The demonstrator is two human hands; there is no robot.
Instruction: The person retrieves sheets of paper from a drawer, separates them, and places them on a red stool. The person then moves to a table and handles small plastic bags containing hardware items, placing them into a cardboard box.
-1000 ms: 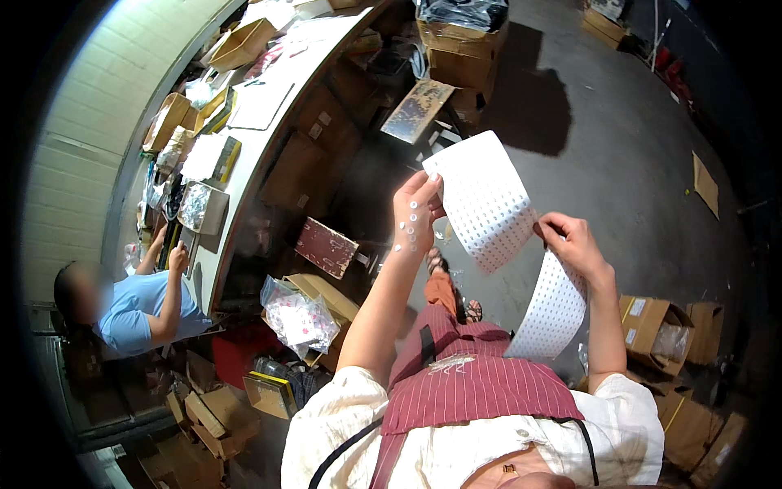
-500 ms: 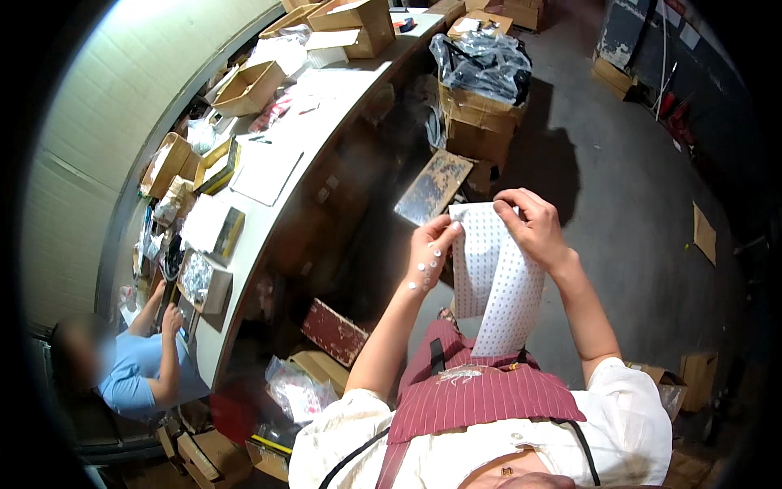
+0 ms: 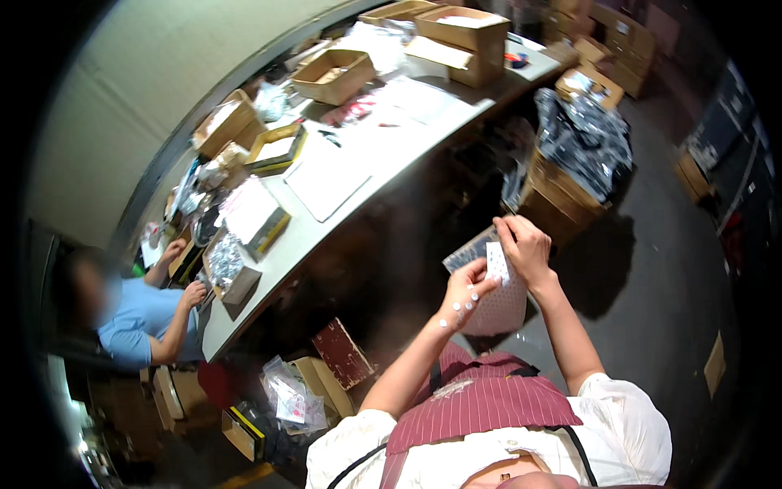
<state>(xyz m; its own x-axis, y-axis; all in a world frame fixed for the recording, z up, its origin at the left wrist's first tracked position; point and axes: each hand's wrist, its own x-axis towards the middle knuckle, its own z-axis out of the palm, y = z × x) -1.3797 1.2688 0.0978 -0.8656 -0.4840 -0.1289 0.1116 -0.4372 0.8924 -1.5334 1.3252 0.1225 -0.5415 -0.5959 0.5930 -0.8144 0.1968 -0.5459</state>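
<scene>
In front of my apron hangs a white sheet patterned with small round dots (image 3: pixel 494 314), its upper part folded over toward me. My right hand (image 3: pixel 525 251) pinches the sheet's upper edge between thumb and fingers. My left hand (image 3: pixel 467 291) grips its left side lower down, the thumb lying across the folded part. Several small white round stickers (image 3: pixel 457 306) cling to the back of my left hand and wrist. Behind the sheet, a worn, flat-topped panel (image 3: pixel 464 251) is partly covered.
On my left a long white table (image 3: pixel 391 167) carries cartons (image 3: pixel 334 77), a yellow-edged box (image 3: pixel 277 147) and bags. A co-worker in a blue shirt (image 3: pixel 147 318) handles things at its near end. Ahead stands a carton (image 3: pixel 562 196) topped with plastic-wrapped goods; a dark red board (image 3: pixel 342 353) lies below the table.
My view has swung left, so the table sits further right. The sheet, earlier spread wide between my hands, is now turned and bunched, with my hands closer together.
</scene>
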